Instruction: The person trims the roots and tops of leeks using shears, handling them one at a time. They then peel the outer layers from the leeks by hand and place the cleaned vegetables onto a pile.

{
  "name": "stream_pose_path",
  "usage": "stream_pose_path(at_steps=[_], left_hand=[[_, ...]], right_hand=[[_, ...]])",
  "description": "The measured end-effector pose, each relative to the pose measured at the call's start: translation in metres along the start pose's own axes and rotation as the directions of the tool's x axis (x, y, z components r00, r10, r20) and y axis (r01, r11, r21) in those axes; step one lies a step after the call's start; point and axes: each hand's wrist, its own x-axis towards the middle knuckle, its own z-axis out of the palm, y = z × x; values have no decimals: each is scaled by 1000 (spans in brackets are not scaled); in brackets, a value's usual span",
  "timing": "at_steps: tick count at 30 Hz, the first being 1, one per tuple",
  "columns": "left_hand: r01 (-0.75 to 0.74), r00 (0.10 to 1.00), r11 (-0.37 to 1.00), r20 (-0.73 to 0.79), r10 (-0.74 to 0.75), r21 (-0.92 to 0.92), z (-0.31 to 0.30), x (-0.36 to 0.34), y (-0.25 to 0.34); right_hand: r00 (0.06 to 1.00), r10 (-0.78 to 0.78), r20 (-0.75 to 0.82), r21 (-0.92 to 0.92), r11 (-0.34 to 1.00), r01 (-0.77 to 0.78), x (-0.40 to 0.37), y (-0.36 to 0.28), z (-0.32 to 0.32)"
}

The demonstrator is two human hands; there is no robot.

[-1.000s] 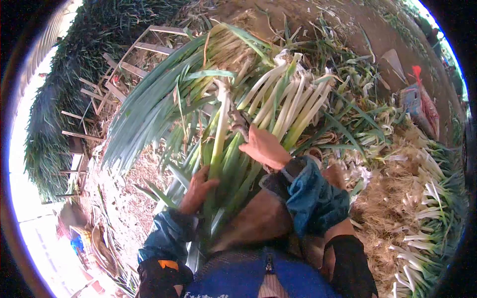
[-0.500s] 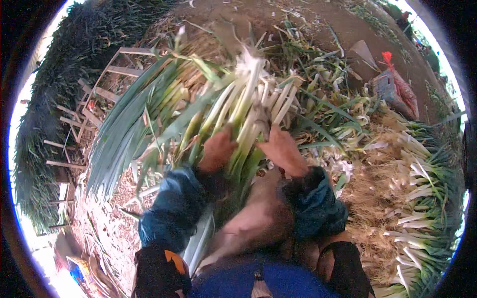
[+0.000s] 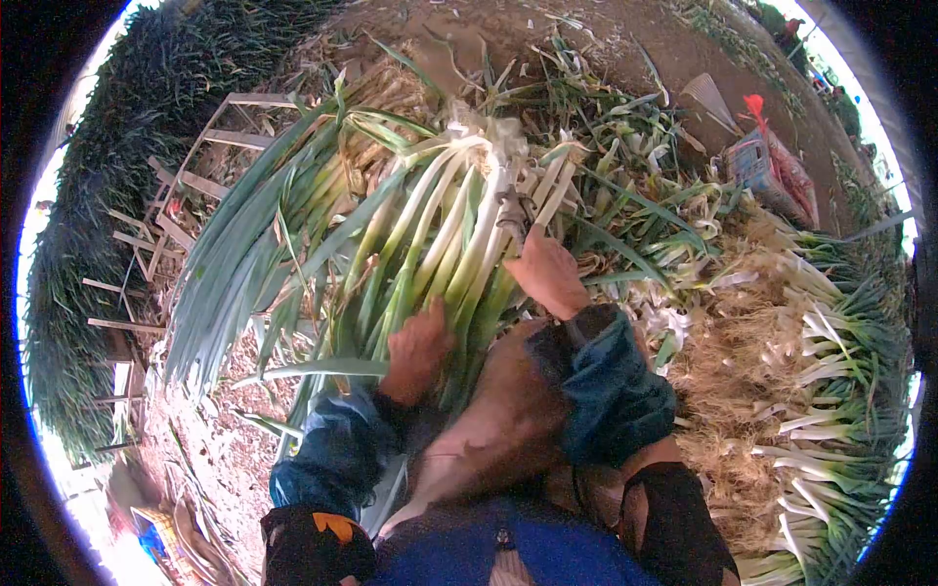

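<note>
A bunch of leeks [image 3: 430, 225] fans out before me, its white root ends pointing away and its green leaves toward me. My left hand [image 3: 420, 347] is closed around green stalks low in the bunch, fingers partly curled over them. My right hand [image 3: 547, 273] grips a grey, metal-looking tool [image 3: 513, 210] resembling a nozzle, alongside the white stems. Near its tip the root ends [image 3: 479, 132] are blurred. Long dark-green leek leaves [image 3: 230, 264] spread out to the left.
Peeled leeks [image 3: 816, 420] lie in a long row on the right, roots inward. Leaf scraps [image 3: 664, 176] litter the ground ahead. A wooden frame [image 3: 200, 181] stands at left before a large leek pile [image 3: 73, 215]. A bag with a red tie [image 3: 772, 176] sits at upper right.
My left hand has slid down the stalks toward me, and the leek stems show more spread out. My right hand stays nearly in place, with the grey tool now clearer.
</note>
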Motion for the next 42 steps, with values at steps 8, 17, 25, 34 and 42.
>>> stream_pose_path(at_steps=[8, 17, 25, 34, 42], left_hand=[[84, 990, 993, 109, -92, 81, 0, 1, 10], [119, 989, 988, 75, -127, 95, -6, -2, 26], [201, 977, 975, 52, -207, 93, -2, 4, 21], [183, 983, 983, 31, -182, -16, 6, 27, 10], [-260, 949, 965, 187, 253, 17, -14, -27, -38]], right_hand=[[993, -17, 116, -6, 1000, 18, -3, 1, 6], [1000, -19, 14, -5, 1000, 19, 11, 13, 27], [993, -70, 99, -58, 995, 76, -33, 9, 13], [998, 18, 65, -11, 1000, -17, -45, -4, 4], [971, -70, 228, -118, 988, 99, -45, -23, 5]])
